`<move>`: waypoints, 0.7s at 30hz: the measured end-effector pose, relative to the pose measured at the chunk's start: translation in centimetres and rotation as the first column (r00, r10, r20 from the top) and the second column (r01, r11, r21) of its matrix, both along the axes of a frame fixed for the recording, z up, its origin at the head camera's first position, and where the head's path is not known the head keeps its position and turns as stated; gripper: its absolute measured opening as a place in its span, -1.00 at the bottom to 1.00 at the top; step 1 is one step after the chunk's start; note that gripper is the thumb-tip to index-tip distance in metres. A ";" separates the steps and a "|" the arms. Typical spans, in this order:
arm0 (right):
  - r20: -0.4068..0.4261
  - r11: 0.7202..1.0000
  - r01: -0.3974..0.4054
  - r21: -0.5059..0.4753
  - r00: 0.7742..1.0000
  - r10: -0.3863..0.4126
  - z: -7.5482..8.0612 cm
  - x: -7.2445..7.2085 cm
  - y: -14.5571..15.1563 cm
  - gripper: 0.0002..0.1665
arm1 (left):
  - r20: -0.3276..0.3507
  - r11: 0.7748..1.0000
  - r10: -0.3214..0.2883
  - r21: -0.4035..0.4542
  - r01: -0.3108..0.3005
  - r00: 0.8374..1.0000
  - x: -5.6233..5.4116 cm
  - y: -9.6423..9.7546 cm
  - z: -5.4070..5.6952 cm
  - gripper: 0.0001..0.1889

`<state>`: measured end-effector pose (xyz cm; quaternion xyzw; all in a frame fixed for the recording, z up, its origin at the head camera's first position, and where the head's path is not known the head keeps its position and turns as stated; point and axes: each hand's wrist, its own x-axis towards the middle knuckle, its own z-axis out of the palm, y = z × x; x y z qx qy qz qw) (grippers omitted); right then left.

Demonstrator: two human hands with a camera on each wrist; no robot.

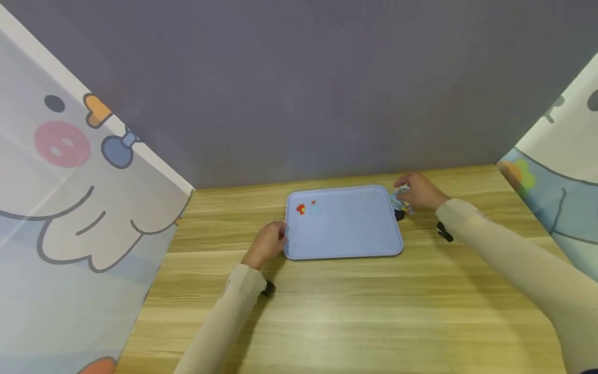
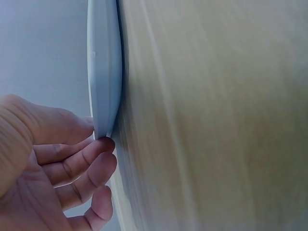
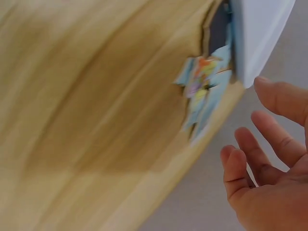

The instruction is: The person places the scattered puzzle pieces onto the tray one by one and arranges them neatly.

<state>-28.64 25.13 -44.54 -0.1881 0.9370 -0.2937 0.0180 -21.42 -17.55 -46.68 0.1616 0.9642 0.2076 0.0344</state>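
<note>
A pale blue rectangular tray lies on the wooden table. My left hand is at its left edge. The left wrist view shows the thumb and fingertips of that hand pinching the tray's rim. At the tray's right edge lies a small heap of flat pieces, light blue with colourful print, and one dark piece. Above them hovers my right hand, its fingers spread and loosely bent, holding nothing that I can see.
On the tray's left part sit a small red figure and a light-blue one. A grey wall rises behind the table's far edge. Panels with cartoon prints stand left and right. Wooden tabletop extends in front of the tray.
</note>
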 end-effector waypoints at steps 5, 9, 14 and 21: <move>0.080 0.999 0.028 0.024 0.996 -0.030 -0.6 0.3 0.5 -0.55 | -0.004 1.000 0.006 -0.005 -0.006 1.000 -0.1 -0.4 -0.1 -0.76; 0.076 0.998 0.035 0.060 0.996 -0.040 -1.3 0.3 0.7 -0.55 | -0.010 1.000 -0.001 -0.013 0.000 1.000 -0.2 -0.6 -0.3 -0.76; 0.014 0.993 0.082 0.079 0.996 -0.083 -2.3 -0.3 1.3 -0.50 | -0.012 1.000 0.009 -0.001 -0.009 1.000 -0.3 -0.7 -0.3 -0.81; -0.024 0.989 0.110 0.101 0.994 -0.108 -3.2 -1.0 2.1 -0.42 | -0.020 1.000 -0.015 0.015 0.016 1.000 -0.3 -0.3 -0.2 -0.78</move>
